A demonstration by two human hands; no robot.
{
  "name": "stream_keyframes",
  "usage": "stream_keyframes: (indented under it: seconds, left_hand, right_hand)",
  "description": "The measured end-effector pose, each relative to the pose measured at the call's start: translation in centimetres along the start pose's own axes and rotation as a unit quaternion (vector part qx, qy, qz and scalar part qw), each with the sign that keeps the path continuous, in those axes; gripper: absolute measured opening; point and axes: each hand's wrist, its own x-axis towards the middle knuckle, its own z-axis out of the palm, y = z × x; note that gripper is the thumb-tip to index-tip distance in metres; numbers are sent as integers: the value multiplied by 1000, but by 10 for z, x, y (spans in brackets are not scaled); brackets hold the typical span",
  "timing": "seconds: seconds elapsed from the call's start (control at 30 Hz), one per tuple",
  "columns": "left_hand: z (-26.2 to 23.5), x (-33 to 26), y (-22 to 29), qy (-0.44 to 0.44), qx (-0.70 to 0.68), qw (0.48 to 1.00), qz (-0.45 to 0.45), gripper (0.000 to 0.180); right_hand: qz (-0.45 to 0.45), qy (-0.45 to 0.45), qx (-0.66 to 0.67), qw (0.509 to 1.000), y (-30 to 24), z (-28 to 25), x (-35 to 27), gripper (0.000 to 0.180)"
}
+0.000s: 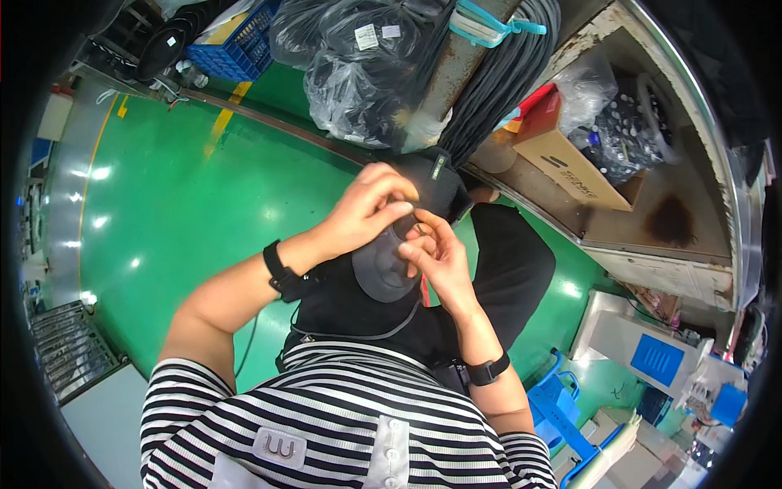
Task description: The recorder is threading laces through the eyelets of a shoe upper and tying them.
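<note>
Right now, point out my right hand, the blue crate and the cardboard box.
Right hand (441, 259): head view, middle of the hand.
Blue crate (218, 63): head view, side wall.
Cardboard box (568, 165): head view, outer side.

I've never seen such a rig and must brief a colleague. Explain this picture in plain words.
There is no machine here: a person works with bare hands, the left hand and the right hand. This picture comes from a wide camera on the person's head, looking down, so straight edges bend. The hands meet in front of the person, by a dark rounded piece; what exactly their fingertips hold is unclear. To the right, a stained worktop carries an open cardboard box with clear plastic in it.
</note>
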Motion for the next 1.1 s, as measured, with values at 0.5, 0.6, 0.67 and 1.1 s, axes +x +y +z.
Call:
stream_keyframes:
  seconds: [0.5, 0.6, 0.67, 1.1]
  left_hand:
    - [-49, -62, 42, -323, -22, 945, -36, 38]
    - [-15, -60, 53, -288, 118, 945, 101, 39]
    - [4, -63, 48, -283, 169, 935, 131, 39]
    - [15, -83, 40, -305, 250, 912, 117, 48]
  right_hand:
    - [64, -88, -87, 990, -5, 3, 32, 22]
    - [45, -85, -211, 973, -12, 1, 28, 19]
    - [-34, -132, -284, 949, -16, 0, 27, 20]
    - [-178, 138, -631, 743, -303, -34, -84, 35]
